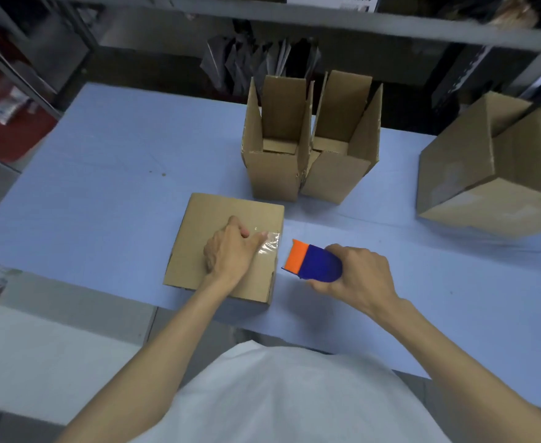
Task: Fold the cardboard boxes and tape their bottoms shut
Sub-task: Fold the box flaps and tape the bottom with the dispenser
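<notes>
1 brown cardboard box bottom-up, frame centre | left hand presses 1 clear tape strip | right hand grasps 1 blue-and-orange tape dispenser | 2 open upright cardboard boxes, upper centre

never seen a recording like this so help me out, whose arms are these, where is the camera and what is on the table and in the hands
There is no machine here. A person works with bare hands, and the single picture comes from a wide-angle camera worn on the head, looking forward and down. That is why you see two arms and a white shirt at the bottom.

On the blue table lies a closed box. The left hand presses a strip of clear tape onto it. The right hand grips a blue and orange tape dispenser just beside the box.

Behind stand two open boxes side by side, and larger boxes sit at the right edge.
</notes>
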`<state>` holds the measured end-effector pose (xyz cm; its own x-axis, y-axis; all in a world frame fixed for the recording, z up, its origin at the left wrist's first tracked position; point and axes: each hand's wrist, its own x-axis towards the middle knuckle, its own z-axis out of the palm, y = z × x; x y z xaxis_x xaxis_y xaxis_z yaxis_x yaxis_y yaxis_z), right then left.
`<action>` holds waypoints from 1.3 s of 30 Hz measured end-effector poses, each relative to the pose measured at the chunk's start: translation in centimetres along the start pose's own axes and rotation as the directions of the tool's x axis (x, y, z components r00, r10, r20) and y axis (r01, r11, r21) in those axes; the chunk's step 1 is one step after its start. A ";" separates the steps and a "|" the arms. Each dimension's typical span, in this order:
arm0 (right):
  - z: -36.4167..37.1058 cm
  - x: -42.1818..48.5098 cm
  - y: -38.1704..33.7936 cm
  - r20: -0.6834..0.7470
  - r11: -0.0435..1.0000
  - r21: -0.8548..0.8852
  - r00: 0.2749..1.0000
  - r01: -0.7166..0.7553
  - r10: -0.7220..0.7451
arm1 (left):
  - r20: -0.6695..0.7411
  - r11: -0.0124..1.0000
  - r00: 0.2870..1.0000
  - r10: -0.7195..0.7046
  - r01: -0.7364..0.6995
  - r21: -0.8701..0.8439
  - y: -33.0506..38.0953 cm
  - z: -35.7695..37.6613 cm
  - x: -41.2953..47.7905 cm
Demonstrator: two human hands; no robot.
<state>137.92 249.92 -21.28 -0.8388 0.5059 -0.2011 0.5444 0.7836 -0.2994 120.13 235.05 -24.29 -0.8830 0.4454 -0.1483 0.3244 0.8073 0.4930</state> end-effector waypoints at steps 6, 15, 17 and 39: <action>-0.6 -0.3 2.0 -0.104 0.997 0.073 0.994 -0.029 0.036 | -0.031 0.995 0.997 0.072 -0.074 -0.073 1.7 0.4 -0.5; -0.1 -0.1 1.8 -0.184 0.988 0.151 0.980 -0.040 0.068 | 0.039 0.963 0.999 0.018 -0.028 0.267 3.9 1.7 -0.3; -0.4 -0.2 1.8 -0.206 0.973 0.231 0.978 0.018 0.031 | 0.090 1.000 0.996 -0.009 0.010 -0.014 3.8 1.0 -0.3; -2.9 -0.8 -0.7 -0.282 0.776 0.540 0.939 0.325 -0.196 | 0.609 0.578 0.773 0.178 0.419 -0.700 3.4 -5.3 -1.8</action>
<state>138.21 250.01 -18.25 -0.8962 0.4232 0.1333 0.1536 0.5777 -0.8017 121.08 234.96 -17.80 -0.4184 0.7234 -0.5492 -0.4200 0.3820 0.8232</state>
